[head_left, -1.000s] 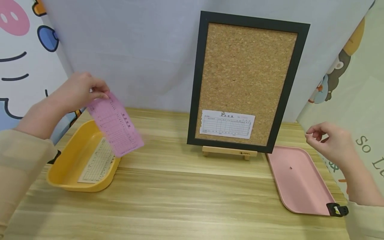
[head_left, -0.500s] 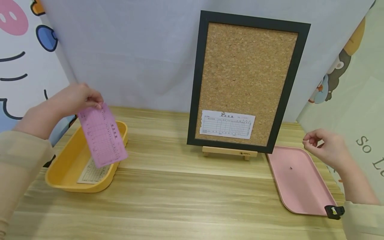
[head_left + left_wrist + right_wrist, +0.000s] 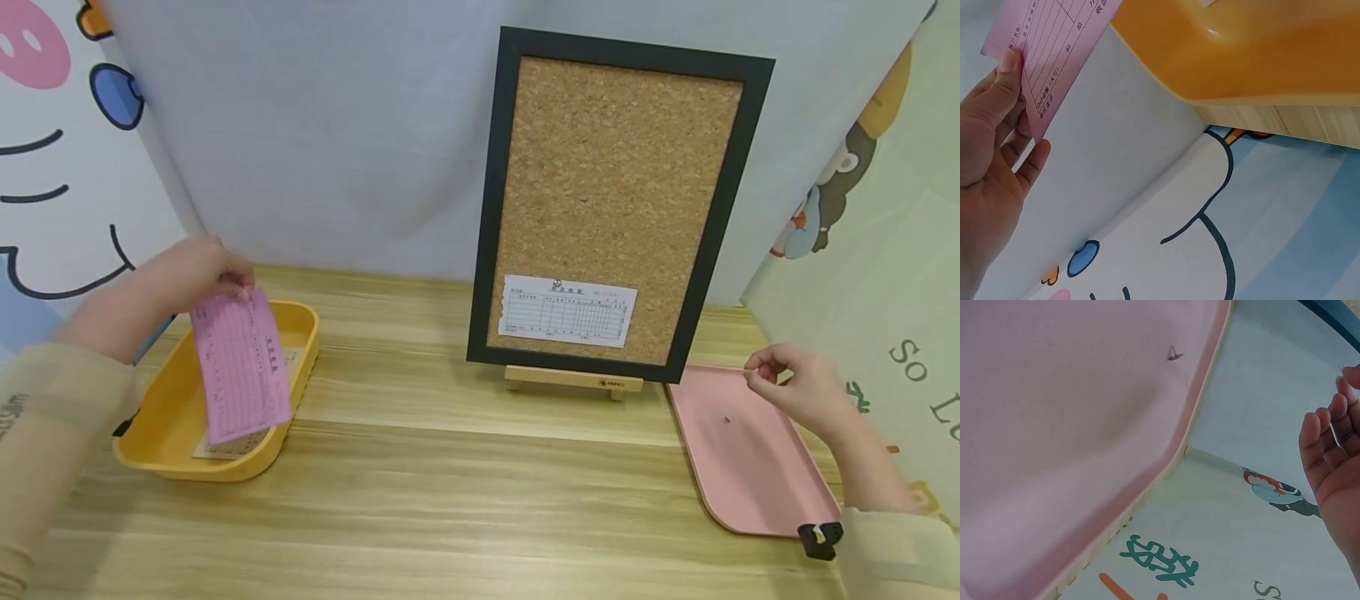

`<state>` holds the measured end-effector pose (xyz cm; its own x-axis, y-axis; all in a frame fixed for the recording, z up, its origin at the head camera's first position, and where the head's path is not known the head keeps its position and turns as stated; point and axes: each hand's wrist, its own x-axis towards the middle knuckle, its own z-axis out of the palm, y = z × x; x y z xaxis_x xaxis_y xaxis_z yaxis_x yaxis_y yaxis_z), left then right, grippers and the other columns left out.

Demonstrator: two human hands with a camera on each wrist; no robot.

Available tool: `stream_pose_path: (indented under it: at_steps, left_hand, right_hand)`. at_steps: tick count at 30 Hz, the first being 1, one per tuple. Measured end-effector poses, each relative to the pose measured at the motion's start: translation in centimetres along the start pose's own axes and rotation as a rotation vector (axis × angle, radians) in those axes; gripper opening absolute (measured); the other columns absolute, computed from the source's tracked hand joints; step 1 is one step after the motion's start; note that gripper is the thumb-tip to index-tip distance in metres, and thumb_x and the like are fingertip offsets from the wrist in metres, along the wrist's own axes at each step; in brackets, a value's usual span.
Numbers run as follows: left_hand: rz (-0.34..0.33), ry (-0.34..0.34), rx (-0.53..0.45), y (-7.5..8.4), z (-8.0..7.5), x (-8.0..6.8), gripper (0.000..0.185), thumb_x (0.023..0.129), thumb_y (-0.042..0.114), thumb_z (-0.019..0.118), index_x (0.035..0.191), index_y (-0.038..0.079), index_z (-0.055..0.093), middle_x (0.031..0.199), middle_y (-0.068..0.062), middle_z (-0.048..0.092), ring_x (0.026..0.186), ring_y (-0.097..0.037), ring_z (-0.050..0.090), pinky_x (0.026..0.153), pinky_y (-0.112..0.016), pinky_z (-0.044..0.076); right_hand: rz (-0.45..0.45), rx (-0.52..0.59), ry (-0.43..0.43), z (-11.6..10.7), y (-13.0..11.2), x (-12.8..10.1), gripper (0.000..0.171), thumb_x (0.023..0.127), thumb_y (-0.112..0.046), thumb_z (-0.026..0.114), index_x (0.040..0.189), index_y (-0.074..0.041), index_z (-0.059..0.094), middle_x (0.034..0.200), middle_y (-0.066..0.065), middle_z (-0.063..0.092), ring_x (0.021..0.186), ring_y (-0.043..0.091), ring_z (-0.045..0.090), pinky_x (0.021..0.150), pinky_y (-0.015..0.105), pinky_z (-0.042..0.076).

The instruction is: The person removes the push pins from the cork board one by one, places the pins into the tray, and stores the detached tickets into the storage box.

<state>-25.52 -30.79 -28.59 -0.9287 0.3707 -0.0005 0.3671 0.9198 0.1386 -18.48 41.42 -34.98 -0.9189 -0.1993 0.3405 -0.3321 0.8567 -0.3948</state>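
Head view: the left hand (image 3: 183, 275) pinches the pink paper form (image 3: 240, 367) by its top; it hangs lengthwise over the yellow plastic tray (image 3: 168, 417) at the surface's left edge. The right hand (image 3: 798, 387), fingers curled, is well apart.

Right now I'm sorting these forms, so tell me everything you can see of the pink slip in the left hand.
The pink slip is a thin rectangular paper form printed with a ruled grid and small characters. It hangs nearly upright, tilted slightly, with its lower end over the yellow tray, in front of a pale form lying there. The left hand pinches its top edge between thumb and fingers. Whether it touches the tray is unclear.
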Motion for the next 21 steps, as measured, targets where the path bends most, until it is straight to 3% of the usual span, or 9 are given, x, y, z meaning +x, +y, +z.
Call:
stream_pose_path:
  at_steps: [12, 19, 21]
  left_hand:
    - [0.003, -0.044, 0.009, -0.8, 2.9, -0.7, 0.005, 0.083, 0.01, 0.07, 0.087, 0.013, 0.071, 0.086, -0.006, 0.058, 0.081, -0.025, 0.048, 0.071, -0.039, 0.043]
    - [0.001, -0.06, -0.024, -1.3, 4.6, -0.6, 0.006, 0.085, 0.01, 0.068, 0.084, 0.016, 0.072, 0.085, -0.006, 0.055, 0.079, -0.023, 0.047, 0.069, -0.036, 0.042]
    - [0.029, -0.056, -0.002, -1.4, 5.0, -0.6, 0.004, 0.083, 0.012, 0.07, 0.083, 0.015, 0.071, 0.083, -0.004, 0.055, 0.079, -0.023, 0.047, 0.069, -0.036, 0.042]
  right_hand:
    - [0.031, 0.021, -0.041, 1.5, 0.9, -0.7, 0.005, 0.081, -0.006, 0.068, 0.084, -0.007, 0.064, 0.068, -0.006, 0.054, 0.065, 0.001, 0.044, 0.052, 0.018, 0.035]
    - [-0.041, 0.044, -0.086, 2.8, 2.0, -1.2, 0.012, 0.077, -0.002, 0.071, 0.08, -0.011, 0.064, 0.066, -0.011, 0.053, 0.061, -0.001, 0.045, 0.052, 0.017, 0.036]
    - [-0.056, 0.051, -0.107, 3.2, 2.3, -1.3, 0.014, 0.076, -0.001, 0.071, 0.079, -0.012, 0.063, 0.067, -0.012, 0.053, 0.062, -0.001, 0.045, 0.053, 0.017, 0.037]
